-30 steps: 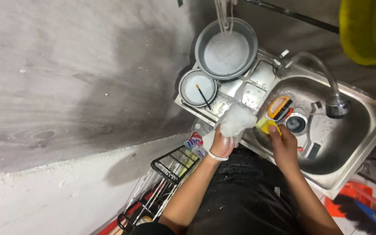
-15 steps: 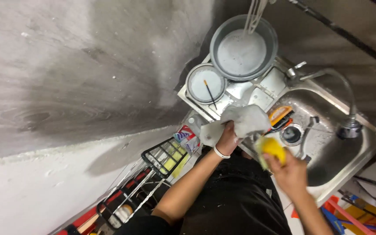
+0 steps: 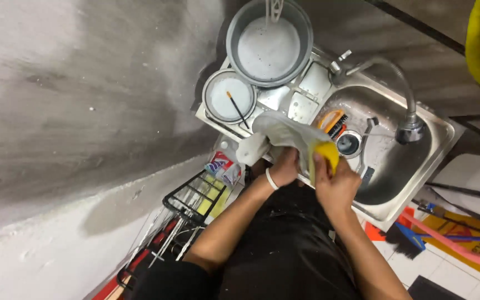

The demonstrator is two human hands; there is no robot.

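Left hand: the left hand had its grip clenched on a pale, crumpled plastic bag, held over the near edge of the sink, a white band on the wrist.
Right hand: the right hand had its grip closed on a yellow sponge, pressed against the bag just beside the left hand.
Sink: a steel sink held an orange brush and a round drain – both just beyond the sponge – with a curved tap arching over the basin.
Large pot: a grey pot stood on the worktop left of the tap, holding cloudy whitish water and a pale utensil cut off at the top edge.
Small pot: a smaller pot, touching the large one, held pale water and a thin dark stick with an orange tip.
Rack: a black wire rack stood below the worktop; its contents were hard to make out.
Hidden: the bag's contents could not be told – the hands covered its lower part.
Floor: bright, long-handled things lay at the right, partly cut off.
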